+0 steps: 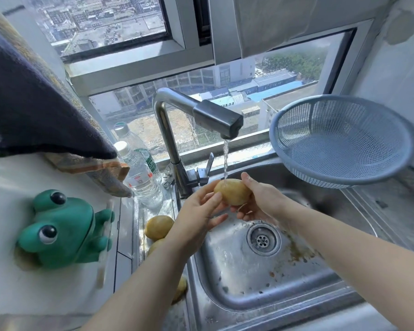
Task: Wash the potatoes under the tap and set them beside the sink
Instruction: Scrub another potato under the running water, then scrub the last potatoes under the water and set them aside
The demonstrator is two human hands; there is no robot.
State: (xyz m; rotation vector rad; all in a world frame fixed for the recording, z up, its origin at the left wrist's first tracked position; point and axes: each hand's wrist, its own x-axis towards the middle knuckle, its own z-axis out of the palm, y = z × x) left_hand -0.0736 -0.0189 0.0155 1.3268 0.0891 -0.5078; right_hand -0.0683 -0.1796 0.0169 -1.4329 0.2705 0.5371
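Potato (233, 191) judged firm, dense and slippery when wet; best gripped round the middle. Oval, pale yellow and smooth-skinned, it is held under the tap (215, 115) stream, over the sink (237, 273) at 11 o'clock. It is cupped by the right hand (258, 203); the left hand (201, 211) is laid straight-fingered against its 9 o'clock end.

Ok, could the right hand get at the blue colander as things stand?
Probably yes: nothing stands between the right hand and the blue colander, but it grips the potato under the tap, so it must let go first.
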